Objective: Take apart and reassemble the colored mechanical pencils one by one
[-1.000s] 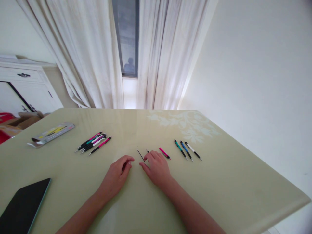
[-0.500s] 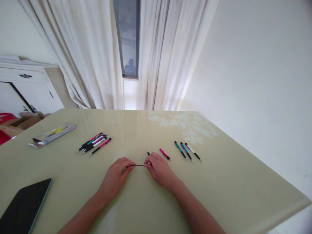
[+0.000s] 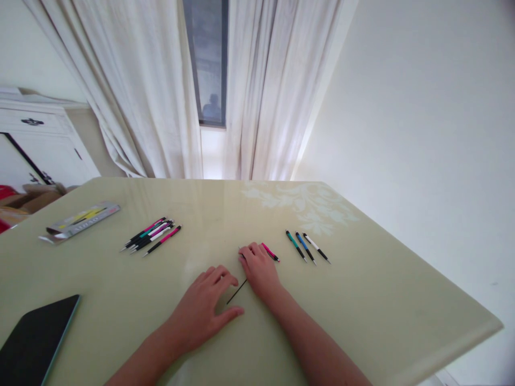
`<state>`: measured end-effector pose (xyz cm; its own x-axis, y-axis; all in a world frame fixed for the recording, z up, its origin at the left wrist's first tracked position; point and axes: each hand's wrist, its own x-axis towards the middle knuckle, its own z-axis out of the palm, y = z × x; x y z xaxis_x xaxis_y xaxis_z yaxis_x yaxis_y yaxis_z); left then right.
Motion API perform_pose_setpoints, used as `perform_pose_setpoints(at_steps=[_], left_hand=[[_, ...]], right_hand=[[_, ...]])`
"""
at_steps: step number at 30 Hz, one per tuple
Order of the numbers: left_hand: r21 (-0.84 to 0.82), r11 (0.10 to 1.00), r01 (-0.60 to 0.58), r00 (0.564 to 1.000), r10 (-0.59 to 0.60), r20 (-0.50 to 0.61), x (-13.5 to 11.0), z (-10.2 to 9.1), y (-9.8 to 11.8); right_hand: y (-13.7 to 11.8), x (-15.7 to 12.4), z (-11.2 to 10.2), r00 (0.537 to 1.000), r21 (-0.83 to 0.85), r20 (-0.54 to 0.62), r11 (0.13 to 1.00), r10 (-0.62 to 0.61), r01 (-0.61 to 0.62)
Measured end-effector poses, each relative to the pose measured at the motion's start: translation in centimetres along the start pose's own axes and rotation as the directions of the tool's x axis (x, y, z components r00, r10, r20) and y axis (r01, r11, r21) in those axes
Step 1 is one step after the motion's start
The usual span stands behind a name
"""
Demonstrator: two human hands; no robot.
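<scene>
A thin dark pen refill (image 3: 236, 292) lies slanted on the table, its far end running under my right hand. My left hand (image 3: 209, 303) is open beside it, thumb and fingers spread around the near end without gripping. My right hand (image 3: 259, 268) has its fingers curled down over a small black pen piece (image 3: 242, 255), mostly hidden by the fingertips. Just right of those fingers lies a pink pen barrel (image 3: 270, 252) with a black clip.
Three pens, green (image 3: 296, 246), blue (image 3: 306, 248) and white (image 3: 317, 248), lie on the right. Several pens (image 3: 151, 236) are bunched on the left, near an open pen box (image 3: 84, 221). A dark tablet (image 3: 40, 338) lies at the table's (image 3: 193, 209) near left.
My left hand has let go of the refill and spread its fingers. The refill has turned from level to slanted on the table. My right hand has moved slightly forward onto the black piece.
</scene>
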<state>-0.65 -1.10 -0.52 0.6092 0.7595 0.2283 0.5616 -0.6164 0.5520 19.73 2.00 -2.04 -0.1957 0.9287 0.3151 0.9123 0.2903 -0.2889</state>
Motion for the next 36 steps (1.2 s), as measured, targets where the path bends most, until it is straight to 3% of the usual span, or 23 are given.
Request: perform_pose_setpoints(at_steps=[3,8,12,17,20,24,29,36], left_hand=[[0.014,1.0,0.009,0.999,-0.01,0.046,0.1,0.4,0.3],[0.08,0.997,0.019,1.0,-0.021,0.02,0.4,1.1,-1.6],[0.14,0.99,-0.013,0.993,0.03,-0.117,0.2,1.4,-2.5],[0.152,0.987,-0.044,0.949,0.089,-0.303,0.1,1.1,-2.8],[0.134,0.989,-0.062,0.962,0.095,-0.257,0.2,0.9,-2.6],[0.018,1.0,-0.002,0.99,0.004,-0.14,0.3,0.4,-1.8],[-0.051,0.996,0.078,0.984,-0.085,-0.157,0.4,0.0,-1.4],[-0.145,0.969,0.202,0.969,-0.219,-0.114,0.4,-0.8,-1.3]], right_hand=[[0.3,0.0,0.1,1.0,0.065,-0.005,0.998,-0.01,0.01],[0.5,-0.4,-0.8,0.999,0.474,0.018,0.881,-0.028,0.016],[-0.4,-1.0,-1.9,0.993,0.618,0.095,0.786,-0.071,-0.003],[-1.4,-1.1,-2.7,0.988,0.715,0.138,0.696,-0.064,-0.055],[-1.6,-1.2,-2.7,0.981,0.738,0.179,0.669,-0.073,-0.085],[-1.4,-1.4,-2.6,0.968,0.758,0.243,0.636,-0.067,-0.146],[-0.9,-1.4,-2.5,0.966,0.775,0.239,0.618,-0.094,-0.132],[-0.3,-1.1,-2.5,0.978,0.77,0.206,0.619,-0.01,-0.156]])
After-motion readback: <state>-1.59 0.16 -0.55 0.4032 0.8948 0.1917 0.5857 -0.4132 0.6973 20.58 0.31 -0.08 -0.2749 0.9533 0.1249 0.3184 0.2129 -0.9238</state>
